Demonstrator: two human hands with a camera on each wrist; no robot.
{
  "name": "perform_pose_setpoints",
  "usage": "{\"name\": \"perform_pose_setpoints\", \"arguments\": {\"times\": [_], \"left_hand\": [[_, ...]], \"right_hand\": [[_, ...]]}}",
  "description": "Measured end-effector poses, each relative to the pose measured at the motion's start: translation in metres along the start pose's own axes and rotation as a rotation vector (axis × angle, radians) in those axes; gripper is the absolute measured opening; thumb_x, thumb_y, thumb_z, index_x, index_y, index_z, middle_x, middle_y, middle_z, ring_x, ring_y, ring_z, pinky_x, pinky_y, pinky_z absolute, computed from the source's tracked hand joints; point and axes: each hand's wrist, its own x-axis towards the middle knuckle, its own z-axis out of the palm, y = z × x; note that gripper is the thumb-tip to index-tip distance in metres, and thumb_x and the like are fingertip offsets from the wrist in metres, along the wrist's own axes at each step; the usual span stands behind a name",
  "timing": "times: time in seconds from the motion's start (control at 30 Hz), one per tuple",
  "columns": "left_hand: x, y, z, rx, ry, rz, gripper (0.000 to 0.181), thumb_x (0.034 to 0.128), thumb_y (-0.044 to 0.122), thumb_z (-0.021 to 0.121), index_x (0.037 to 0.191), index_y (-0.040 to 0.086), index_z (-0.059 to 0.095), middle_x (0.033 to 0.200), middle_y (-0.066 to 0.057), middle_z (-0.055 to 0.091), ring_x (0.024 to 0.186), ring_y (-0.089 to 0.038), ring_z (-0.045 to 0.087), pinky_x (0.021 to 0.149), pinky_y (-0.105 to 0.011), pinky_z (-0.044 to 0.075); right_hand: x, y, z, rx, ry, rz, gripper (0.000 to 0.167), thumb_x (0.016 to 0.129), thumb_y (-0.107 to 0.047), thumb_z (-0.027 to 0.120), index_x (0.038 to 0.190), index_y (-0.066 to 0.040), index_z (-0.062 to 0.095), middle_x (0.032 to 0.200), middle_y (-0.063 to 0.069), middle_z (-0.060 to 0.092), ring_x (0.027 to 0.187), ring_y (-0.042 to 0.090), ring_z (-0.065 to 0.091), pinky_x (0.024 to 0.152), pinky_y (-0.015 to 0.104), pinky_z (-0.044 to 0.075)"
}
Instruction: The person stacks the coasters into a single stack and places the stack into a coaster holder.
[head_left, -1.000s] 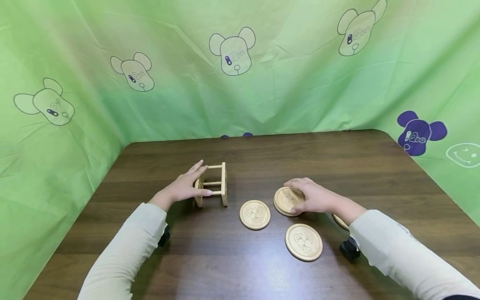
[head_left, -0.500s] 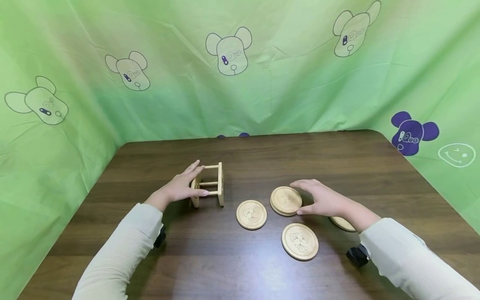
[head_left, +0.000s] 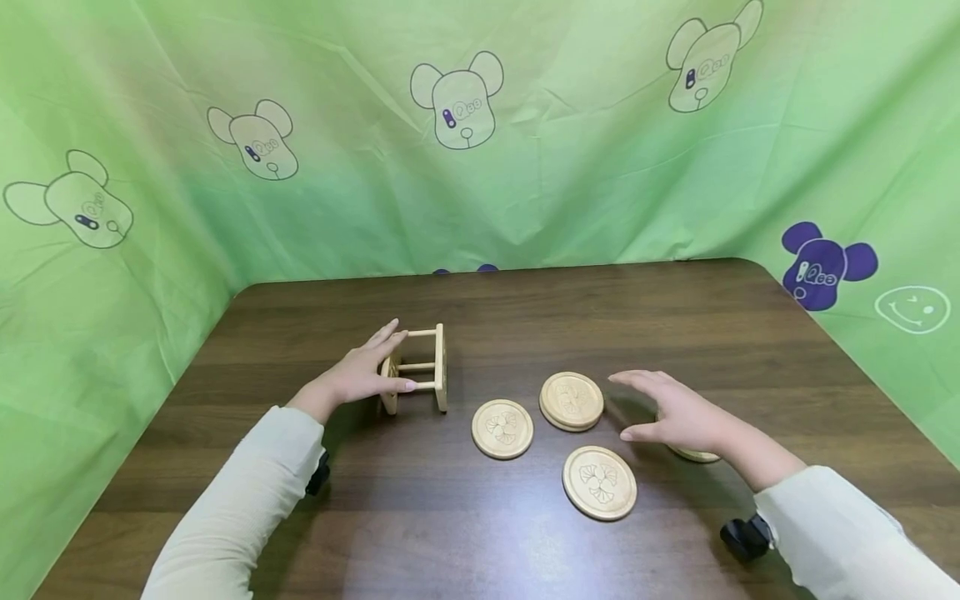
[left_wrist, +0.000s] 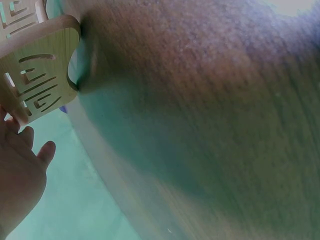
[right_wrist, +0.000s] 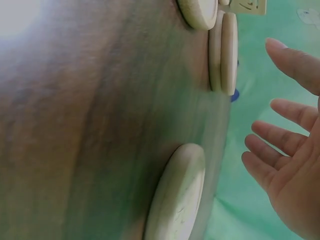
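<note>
Bracketing one end of the wooden coaster rack [head_left: 441, 371], the left hand [head_left: 351, 377] sets its thumb at the near dowel and its forefinger toward the far one — whether they pinch firmly cannot be told; the right hand [head_left: 681, 417], fingers spread and holding nothing, hovers just right of the stacked pair of leaf-engraved coasters [head_left: 572, 400]. The rack stands on the table [head_left: 420, 517], left of all the coasters, its fretwork end panel [left_wrist: 42, 75] showing in the left wrist view; it is probably light, stiff and smooth, the slim dowels and cut-out panels being the likeliest parts to break; a hold across a panel's width should serve best. Each coaster is presumably light and rigid, best taken by opposite sides of its rim; the pair's upper disc may slide on the lower. A left coaster [head_left: 502, 429] lies between rack and pair, a near coaster [head_left: 599, 483] toward the person, a right coaster [right_wrist: 180, 200] partly hidden by the right hand in the head view; bare wood separates rack from left coaster — a modest gap; rack and discs lie well apart from the table's side edges.
</note>
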Motion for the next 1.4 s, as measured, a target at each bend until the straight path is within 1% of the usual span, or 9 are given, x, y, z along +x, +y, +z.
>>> {"name": "perform_pose_setpoints", "arguments": {"times": [0.23, 0.43, 0.8, 0.93, 1.03, 1.23, 1.4], "left_hand": [[0.001, 0.001, 0.001, -0.005, -0.01, -0.008, 0.091, 0.071, 0.06, 0.054, 0.14, 0.016, 0.015, 0.144, 0.003, -0.003, 0.127, -0.029, 0.009, 0.094, -0.056, 0.013], [-0.001, 0.0, 0.0, -0.016, -0.005, -0.008, 0.09, 0.0711, 0.06, 0.055, 0.14, 0.016, 0.015, 0.144, 0.005, -0.003, 0.127, -0.03, 0.011, 0.094, -0.055, 0.014], [-0.001, 0.001, -0.001, -0.009, -0.005, -0.006, 0.089, 0.0717, 0.059, 0.055, 0.14, 0.017, 0.015, 0.144, 0.005, -0.003, 0.126, -0.031, 0.013, 0.095, -0.052, 0.016], [-0.002, 0.001, -0.001, -0.02, -0.014, -0.013, 0.09, 0.0713, 0.059, 0.055, 0.14, 0.018, 0.014, 0.144, 0.005, -0.003, 0.125, -0.034, 0.014, 0.095, -0.053, 0.017], [-0.002, 0.0, -0.001, -0.018, -0.014, -0.014, 0.09, 0.0713, 0.059, 0.055, 0.14, 0.018, 0.014, 0.144, 0.004, -0.004, 0.125, -0.035, 0.015, 0.094, -0.054, 0.018], [-0.003, 0.0, 0.0, -0.01, -0.009, -0.009, 0.09, 0.0718, 0.059, 0.055, 0.14, 0.017, 0.014, 0.144, 0.004, -0.003, 0.125, -0.034, 0.014, 0.094, -0.055, 0.017], [-0.002, 0.002, -0.001, -0.017, -0.007, -0.009, 0.09, 0.0712, 0.059, 0.055, 0.14, 0.018, 0.015, 0.144, 0.005, -0.003, 0.125, -0.035, 0.014, 0.094, -0.054, 0.017]], "right_hand": [[-0.015, 0.003, 0.001, -0.001, 0.03, 0.028, 0.065, 0.066, -0.026, 0.074, 0.117, 0.003, 0.046, 0.114, 0.017, 0.05, 0.105, 0.034, 0.041, 0.083, 0.048, 0.031], [-0.025, 0.006, -0.001, 0.014, 0.054, 0.059, 0.066, 0.065, -0.027, 0.075, 0.117, 0.002, 0.047, 0.113, 0.018, 0.05, 0.105, 0.036, 0.04, 0.082, 0.051, 0.031], [-0.04, 0.019, -0.003, 0.008, 0.092, 0.096, 0.066, 0.062, -0.025, 0.076, 0.115, 0.003, 0.048, 0.11, 0.023, 0.049, 0.1, 0.039, 0.04, 0.078, 0.053, 0.031], [-0.044, 0.022, -0.004, 0.012, 0.106, 0.108, 0.066, 0.061, -0.023, 0.077, 0.114, 0.004, 0.049, 0.109, 0.024, 0.05, 0.099, 0.039, 0.04, 0.077, 0.053, 0.031], [-0.045, 0.024, -0.004, 0.007, 0.114, 0.119, 0.065, 0.06, -0.022, 0.077, 0.113, 0.004, 0.05, 0.109, 0.023, 0.05, 0.097, 0.036, 0.04, 0.076, 0.051, 0.031], [-0.046, 0.031, -0.004, -0.011, 0.112, 0.143, 0.064, 0.058, -0.02, 0.077, 0.112, 0.003, 0.051, 0.108, 0.023, 0.05, 0.097, 0.035, 0.04, 0.076, 0.049, 0.031], [-0.049, 0.037, -0.004, -0.044, 0.112, 0.115, 0.065, 0.056, -0.019, 0.078, 0.11, 0.005, 0.051, 0.106, 0.025, 0.051, 0.096, 0.039, 0.04, 0.077, 0.052, 0.03]]}}
